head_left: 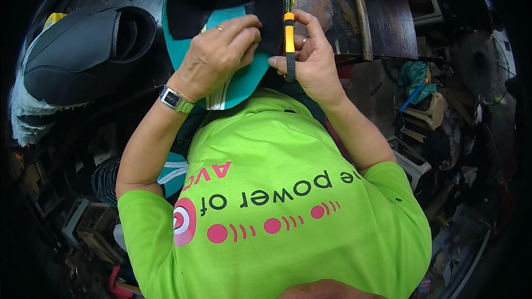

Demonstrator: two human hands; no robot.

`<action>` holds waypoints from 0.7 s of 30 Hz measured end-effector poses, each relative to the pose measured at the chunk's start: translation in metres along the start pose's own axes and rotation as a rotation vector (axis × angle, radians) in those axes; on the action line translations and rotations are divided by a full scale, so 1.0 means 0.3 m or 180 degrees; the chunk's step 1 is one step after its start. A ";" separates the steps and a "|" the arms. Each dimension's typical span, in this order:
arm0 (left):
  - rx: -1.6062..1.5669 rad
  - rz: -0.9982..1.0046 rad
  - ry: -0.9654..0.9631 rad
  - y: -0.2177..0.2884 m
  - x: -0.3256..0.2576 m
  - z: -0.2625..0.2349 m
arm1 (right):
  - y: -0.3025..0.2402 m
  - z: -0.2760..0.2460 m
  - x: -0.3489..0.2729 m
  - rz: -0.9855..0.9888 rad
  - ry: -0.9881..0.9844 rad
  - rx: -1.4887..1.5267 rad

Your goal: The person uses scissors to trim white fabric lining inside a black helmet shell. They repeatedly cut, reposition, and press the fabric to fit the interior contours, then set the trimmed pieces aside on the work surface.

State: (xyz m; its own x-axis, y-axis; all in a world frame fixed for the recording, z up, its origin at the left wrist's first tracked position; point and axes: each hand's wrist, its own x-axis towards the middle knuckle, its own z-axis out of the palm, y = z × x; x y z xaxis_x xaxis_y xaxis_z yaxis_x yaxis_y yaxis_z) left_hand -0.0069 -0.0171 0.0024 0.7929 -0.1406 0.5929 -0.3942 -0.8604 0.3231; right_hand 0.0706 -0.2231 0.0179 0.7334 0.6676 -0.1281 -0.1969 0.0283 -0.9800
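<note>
For careful work, I think the teal-and-black piece (252,80) should be kept steady at the near edge of the surface (390,27), while the tool (289,41) stays clear of its rim. The left hand (221,50) bends over the piece with curled fingers, but I cannot tell if they pinch something. The right hand (313,66) grips the tool's yellow-and-black handle, nearly upright, between thumb and fingers, just beside the piece.
</note>
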 end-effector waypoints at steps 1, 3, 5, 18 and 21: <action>-0.0176 -0.0267 0.0019 -0.007 0.005 -0.001 | 0.008 0.005 -0.001 0.0013 0.0017 0.0037; -0.0562 -0.0692 0.0196 -0.020 0.013 -0.002 | 0.009 0.009 -0.007 0.0065 0.0063 0.0027; -0.0623 -0.0718 0.0273 -0.022 0.010 -0.005 | -0.015 0.002 -0.021 0.0099 0.0045 -0.0071; -0.0803 -0.0810 0.0437 0.063 -0.041 0.001 | -0.331 -0.333 -0.115 0.2658 -0.1988 -0.0171; -0.0842 -0.0729 0.0434 0.081 -0.050 0.022 | -0.359 -0.305 -0.070 0.2791 -0.2099 -0.0190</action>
State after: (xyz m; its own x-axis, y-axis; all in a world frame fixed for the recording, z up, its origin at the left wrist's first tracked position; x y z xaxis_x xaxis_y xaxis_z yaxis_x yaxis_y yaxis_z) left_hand -0.0251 -0.0391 -0.0036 0.8122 0.1228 0.5702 -0.3343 -0.7031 0.6276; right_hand 0.1359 -0.3082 0.1123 -0.1410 0.7053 -0.6947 -0.4351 -0.6744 -0.5965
